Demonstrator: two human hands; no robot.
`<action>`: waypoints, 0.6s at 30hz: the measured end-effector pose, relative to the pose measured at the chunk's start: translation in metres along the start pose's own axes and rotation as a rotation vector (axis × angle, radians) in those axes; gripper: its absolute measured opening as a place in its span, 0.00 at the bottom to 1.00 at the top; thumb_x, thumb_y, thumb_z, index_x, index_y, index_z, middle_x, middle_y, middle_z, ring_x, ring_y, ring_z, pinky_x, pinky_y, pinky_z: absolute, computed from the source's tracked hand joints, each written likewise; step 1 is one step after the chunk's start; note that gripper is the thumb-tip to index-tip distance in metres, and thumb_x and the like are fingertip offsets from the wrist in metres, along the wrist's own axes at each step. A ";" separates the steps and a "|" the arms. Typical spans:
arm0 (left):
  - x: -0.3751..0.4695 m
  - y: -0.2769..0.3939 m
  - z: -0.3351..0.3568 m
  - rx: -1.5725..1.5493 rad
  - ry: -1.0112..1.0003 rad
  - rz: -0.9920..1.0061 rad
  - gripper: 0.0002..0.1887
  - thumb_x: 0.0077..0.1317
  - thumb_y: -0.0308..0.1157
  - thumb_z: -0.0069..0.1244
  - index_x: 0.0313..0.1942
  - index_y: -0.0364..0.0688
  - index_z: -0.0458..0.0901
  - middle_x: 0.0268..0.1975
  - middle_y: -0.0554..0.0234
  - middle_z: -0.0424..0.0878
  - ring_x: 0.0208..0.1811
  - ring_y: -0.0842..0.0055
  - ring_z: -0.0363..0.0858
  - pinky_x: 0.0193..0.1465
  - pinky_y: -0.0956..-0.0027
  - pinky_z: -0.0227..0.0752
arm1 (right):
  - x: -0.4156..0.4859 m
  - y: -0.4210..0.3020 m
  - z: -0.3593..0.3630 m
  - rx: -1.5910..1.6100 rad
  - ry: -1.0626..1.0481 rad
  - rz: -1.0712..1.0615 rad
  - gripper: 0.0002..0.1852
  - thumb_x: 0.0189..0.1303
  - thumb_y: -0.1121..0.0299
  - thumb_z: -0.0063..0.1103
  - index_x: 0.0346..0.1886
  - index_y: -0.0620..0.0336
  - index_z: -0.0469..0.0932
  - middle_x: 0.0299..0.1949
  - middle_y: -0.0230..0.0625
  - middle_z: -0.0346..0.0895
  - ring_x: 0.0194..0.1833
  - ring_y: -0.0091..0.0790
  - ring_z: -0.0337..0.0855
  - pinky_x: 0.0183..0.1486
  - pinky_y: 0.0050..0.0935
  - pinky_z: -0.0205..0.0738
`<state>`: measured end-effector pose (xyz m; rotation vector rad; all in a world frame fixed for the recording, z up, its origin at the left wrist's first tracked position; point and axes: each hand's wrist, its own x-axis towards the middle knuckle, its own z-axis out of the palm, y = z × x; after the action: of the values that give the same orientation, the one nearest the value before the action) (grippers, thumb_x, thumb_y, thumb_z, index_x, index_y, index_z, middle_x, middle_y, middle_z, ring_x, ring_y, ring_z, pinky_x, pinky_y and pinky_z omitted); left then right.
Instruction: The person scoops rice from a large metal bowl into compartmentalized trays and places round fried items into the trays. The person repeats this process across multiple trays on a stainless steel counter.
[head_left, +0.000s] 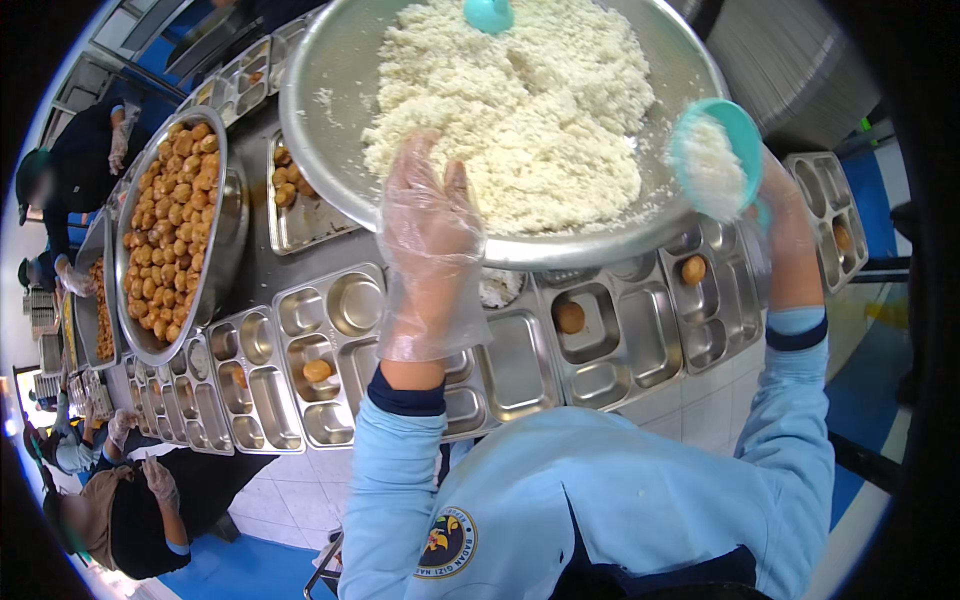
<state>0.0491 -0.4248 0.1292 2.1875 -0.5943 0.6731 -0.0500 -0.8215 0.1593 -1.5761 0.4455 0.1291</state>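
Note:
A large metal basin (330, 90) holds a heap of cooked white rice (525, 127). My left hand (431, 225), in a clear plastic glove, is over the basin's near rim at the rice's edge, fingers apart and holding nothing. At the basin's right side my gloved right hand (776, 199) grips a turquoise plastic scoop (731, 124) filled with rice; it is slightly blurred. Another turquoise scoop (489, 13) rests in the rice at the top. Under the near rim stand metal compartment trays (517, 360), several with one round brown food item (570, 317); rice (501, 287) shows in one compartment.
Left of the basin are a metal bowl (223, 150) of round brown food and a rectangular metal tray (279, 217) with more. Several people in gloves (135, 517) work along the table at left. Another compartment tray (829, 217) stands at right, near stacked metal trays (795, 60).

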 end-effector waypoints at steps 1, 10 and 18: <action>0.001 0.000 0.000 -0.012 0.006 0.011 0.16 0.66 0.26 0.54 0.53 0.34 0.75 0.50 0.39 0.80 0.50 0.48 0.82 0.52 0.56 0.78 | -0.017 0.007 -0.013 0.045 0.004 0.074 0.20 0.68 0.61 0.57 0.55 0.67 0.77 0.42 0.41 0.83 0.36 0.29 0.84 0.34 0.25 0.81; 0.001 0.005 0.004 0.043 0.035 0.031 0.15 0.67 0.24 0.54 0.53 0.33 0.76 0.47 0.41 0.82 0.48 0.51 0.83 0.49 0.59 0.78 | -0.111 0.122 0.020 0.090 0.242 0.165 0.15 0.70 0.60 0.53 0.44 0.66 0.79 0.28 0.30 0.79 0.17 0.20 0.71 0.15 0.20 0.61; 0.001 0.001 0.011 0.153 0.051 0.101 0.16 0.66 0.24 0.54 0.53 0.32 0.76 0.47 0.43 0.83 0.46 0.53 0.83 0.49 0.59 0.78 | -0.088 0.106 0.078 -0.867 0.511 -0.176 0.16 0.70 0.60 0.55 0.51 0.63 0.78 0.38 0.52 0.82 0.39 0.51 0.83 0.44 0.41 0.74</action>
<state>0.0526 -0.4339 0.1237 2.2849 -0.6486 0.8499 -0.1534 -0.7269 0.0864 -2.5095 0.6964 -0.2616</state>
